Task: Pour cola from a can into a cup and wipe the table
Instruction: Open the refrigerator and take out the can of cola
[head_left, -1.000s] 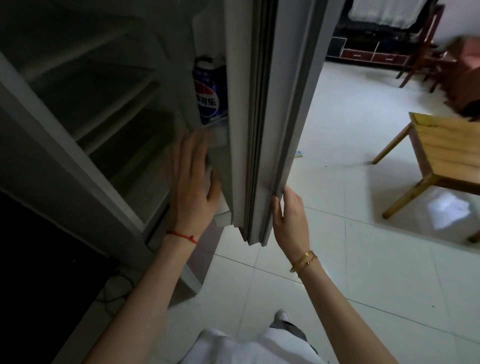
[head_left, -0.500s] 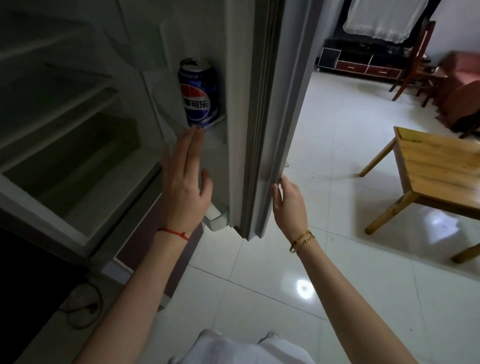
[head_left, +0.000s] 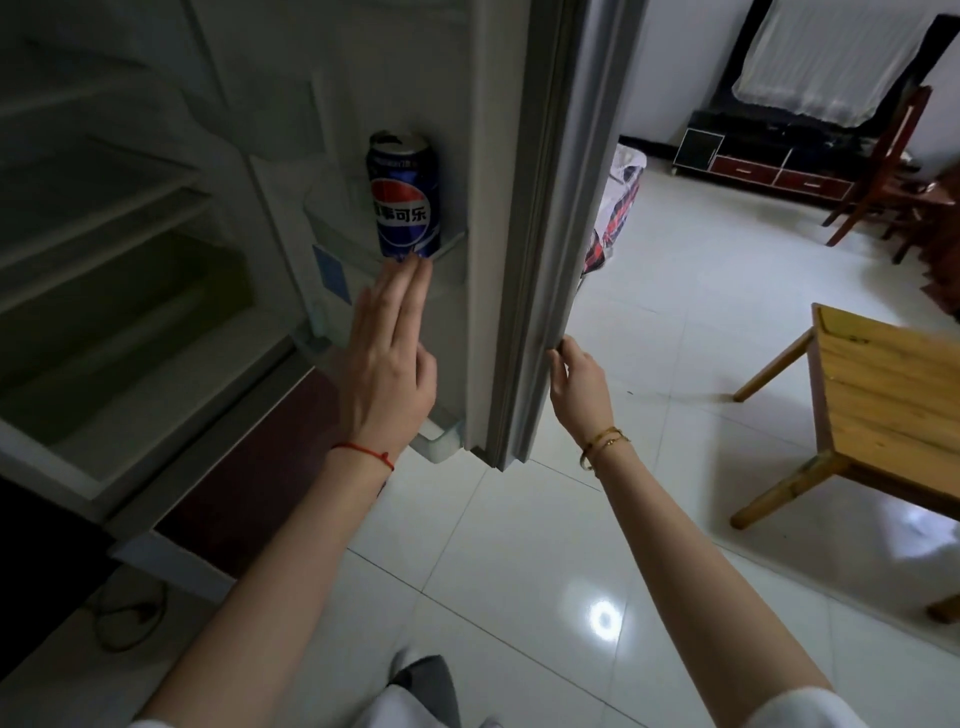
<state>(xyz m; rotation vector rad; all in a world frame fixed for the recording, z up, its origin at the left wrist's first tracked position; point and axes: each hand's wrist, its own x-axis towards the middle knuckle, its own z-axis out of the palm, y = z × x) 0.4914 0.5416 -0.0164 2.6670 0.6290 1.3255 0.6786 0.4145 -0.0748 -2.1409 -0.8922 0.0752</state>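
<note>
Reaching higher now, her left hand (head_left: 387, 358), fingers straight and empty, nears the cola can (head_left: 405, 195) at twelve o'clock; right hand (head_left: 576, 384) grips the fridge door (head_left: 540, 260). Likely slick, rigid: grasp mid-body.

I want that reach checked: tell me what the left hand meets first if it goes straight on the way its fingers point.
Most likely the cola can: the left hand points straight fingers up at its base on the fridge door shelf; depth unclear.

The door shelf (head_left: 447, 244) is hiding the bottom of the can (head_left: 404, 195). The fridge door (head_left: 535, 234) is covering the right hand's (head_left: 579, 387) fingertips. The picture's right edge is cutting off the wooden table (head_left: 893, 395).
</note>
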